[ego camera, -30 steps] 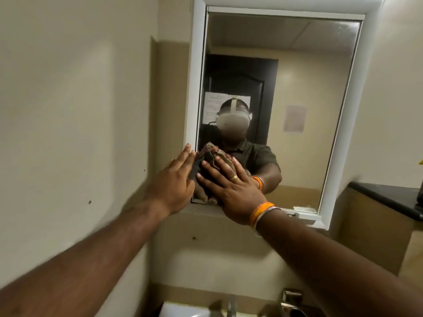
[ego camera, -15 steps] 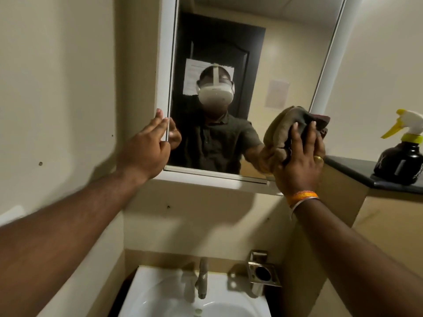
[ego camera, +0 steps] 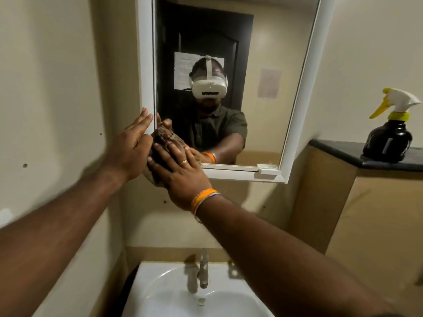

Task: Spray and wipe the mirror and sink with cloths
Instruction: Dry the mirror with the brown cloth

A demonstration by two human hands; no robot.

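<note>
A white-framed mirror hangs on the wall above a white sink with a metal tap. My right hand presses a dark brown cloth flat against the mirror's lower left corner, fingers spread over it. My left hand rests with straight fingers on the mirror's left frame, right beside the cloth. A black spray bottle with a white and yellow trigger stands on the dark ledge at the right.
Beige walls close in on the left and behind the sink. A boxed-in beige column under the dark ledge juts out at the right of the sink. The mirror reflects a person and a dark door.
My right hand swept the cloth from the mirror's lower right corner back to the lower left. My left hand stayed on the left frame. The view tilted down, showing more sink.
</note>
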